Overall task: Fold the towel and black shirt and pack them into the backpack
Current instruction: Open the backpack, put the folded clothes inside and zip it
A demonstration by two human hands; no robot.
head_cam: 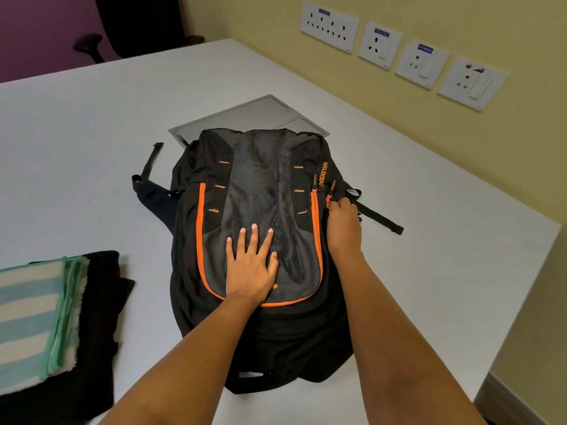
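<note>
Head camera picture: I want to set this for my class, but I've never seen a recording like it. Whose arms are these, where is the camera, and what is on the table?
There is no machine here. A person wears a wide-angle camera on the head, looking forward and down, so the two bare arms coming in from the bottom are that person's own.

A black and orange backpack lies flat on a white table. The left hand presses flat and open on its front panel. The right hand is closed at the bag's right side, right by an orange zipper pull; the grip itself is hidden, though it looks like it is working the zip.

At the left edge, a folded striped towel lies on top of a folded black shirt. Neither is packed yet. Wall sockets and a chair show behind.
</note>
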